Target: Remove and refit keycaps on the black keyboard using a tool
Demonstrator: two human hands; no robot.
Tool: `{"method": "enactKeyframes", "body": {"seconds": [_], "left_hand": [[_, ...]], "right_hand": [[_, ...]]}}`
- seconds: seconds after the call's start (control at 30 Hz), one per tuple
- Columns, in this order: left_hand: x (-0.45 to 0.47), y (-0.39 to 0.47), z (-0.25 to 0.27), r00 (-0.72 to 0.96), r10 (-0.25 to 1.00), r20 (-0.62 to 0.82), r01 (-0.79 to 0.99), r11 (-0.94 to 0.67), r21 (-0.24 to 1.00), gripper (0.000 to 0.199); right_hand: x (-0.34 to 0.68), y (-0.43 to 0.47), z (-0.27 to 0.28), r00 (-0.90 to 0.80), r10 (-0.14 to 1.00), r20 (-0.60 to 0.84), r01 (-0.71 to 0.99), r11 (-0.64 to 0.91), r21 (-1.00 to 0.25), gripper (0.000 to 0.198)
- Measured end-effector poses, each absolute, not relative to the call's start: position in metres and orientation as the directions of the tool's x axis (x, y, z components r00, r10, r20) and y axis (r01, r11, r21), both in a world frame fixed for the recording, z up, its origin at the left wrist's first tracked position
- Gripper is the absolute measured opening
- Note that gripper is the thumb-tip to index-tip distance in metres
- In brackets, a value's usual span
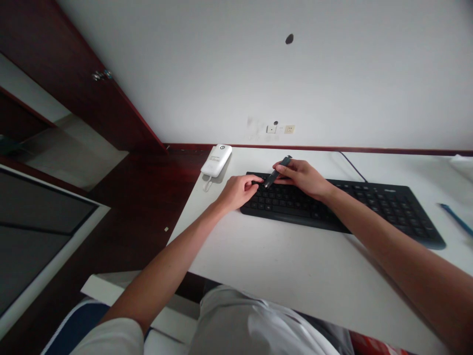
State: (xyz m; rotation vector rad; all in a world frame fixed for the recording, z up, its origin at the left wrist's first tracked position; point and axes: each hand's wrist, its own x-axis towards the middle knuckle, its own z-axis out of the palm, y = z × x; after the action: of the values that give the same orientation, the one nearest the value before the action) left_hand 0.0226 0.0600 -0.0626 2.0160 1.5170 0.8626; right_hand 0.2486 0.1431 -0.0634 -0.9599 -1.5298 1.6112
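I am holding a slim dark tool (275, 176) in my right hand (301, 176), thumb and fingers clamping its upper part, and its lower end is pointing to seven o'clock, over the keys at the left end of the black keyboard (290, 201). The keyboard is lying on the white table (281, 266), stretching from about twelve round to two o'clock of my body. My left hand (238, 191) is resting over its left edge, between eight and nine o'clock of the tool; forefinger and thumb are pointing toward the tool's end with a narrow gap showing, and whether they are pinching something small I cannot tell.

As I am judging it, the work is under way at this one spot, both hands meeting there. The keys I am seeing toward three o'clock are sitting in their rows, with no fingers working on them. My hands and forearm are covering many others, so I cannot tell what is finished; the work at the left end is seemingly remaining open. A white device (217, 160) is lying at eleven o'clock of my left hand, apart from it.
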Motion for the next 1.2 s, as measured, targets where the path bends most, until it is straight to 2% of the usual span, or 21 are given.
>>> {"method": "enactKeyframes", "body": {"seconds": [0.13, 0.23, 0.37, 0.43, 0.5, 0.87, 0.93, 1.03, 1.1, 1.2], "left_hand": [[0.022, 0.060, -0.062, 0.190, 0.961, 0.203, 0.662, -0.278, 0.696, 0.028], [0.022, 0.060, -0.062, 0.188, 0.960, 0.206, 0.658, -0.279, 0.699, 0.028], [0.022, 0.061, -0.061, 0.182, 0.962, 0.206, 0.667, -0.274, 0.693, 0.027], [0.023, 0.061, -0.061, 0.187, 0.961, 0.205, 0.678, -0.277, 0.681, 0.026], [0.023, 0.061, -0.061, 0.192, 0.959, 0.208, 0.686, -0.282, 0.671, 0.026], [0.024, 0.059, -0.060, 0.175, 0.962, 0.210, 0.689, -0.272, 0.672, 0.028], [0.025, 0.059, -0.060, 0.173, 0.963, 0.208, 0.691, -0.269, 0.671, 0.028], [0.025, 0.058, -0.060, 0.182, 0.963, 0.201, 0.691, -0.270, 0.670, 0.028], [0.024, 0.058, -0.060, 0.190, 0.962, 0.196, 0.694, -0.273, 0.667, 0.028], [0.024, 0.056, -0.058, 0.202, 0.958, 0.202, 0.709, -0.285, 0.645, 0.026]], "right_hand": [[0.247, 0.138, -0.052, -0.491, 0.871, 0.010, 0.053, 0.042, -0.998, 0.034], [0.246, 0.129, -0.040, -0.529, 0.841, 0.113, 0.163, 0.232, -0.959, 0.031], [0.237, 0.107, -0.021, -0.612, 0.744, 0.268, 0.384, 0.575, -0.722, 0.021], [0.231, 0.098, -0.014, -0.646, 0.708, 0.286, 0.446, 0.654, -0.611, 0.016], [0.227, 0.094, -0.011, -0.651, 0.702, 0.288, 0.475, 0.673, -0.567, 0.015], [0.237, 0.119, -0.019, -0.598, 0.768, 0.227, 0.412, 0.538, -0.735, 0.021], [0.238, 0.124, -0.025, -0.574, 0.800, 0.175, 0.356, 0.437, -0.826, 0.024], [0.241, 0.133, -0.036, -0.528, 0.848, 0.042, 0.196, 0.170, -0.966, 0.032], [0.245, 0.139, -0.044, -0.528, 0.849, -0.028, 0.113, 0.038, -0.993, 0.037], [0.249, 0.145, -0.051, -0.552, 0.831, -0.073, 0.049, -0.055, -0.997, 0.040]]}}
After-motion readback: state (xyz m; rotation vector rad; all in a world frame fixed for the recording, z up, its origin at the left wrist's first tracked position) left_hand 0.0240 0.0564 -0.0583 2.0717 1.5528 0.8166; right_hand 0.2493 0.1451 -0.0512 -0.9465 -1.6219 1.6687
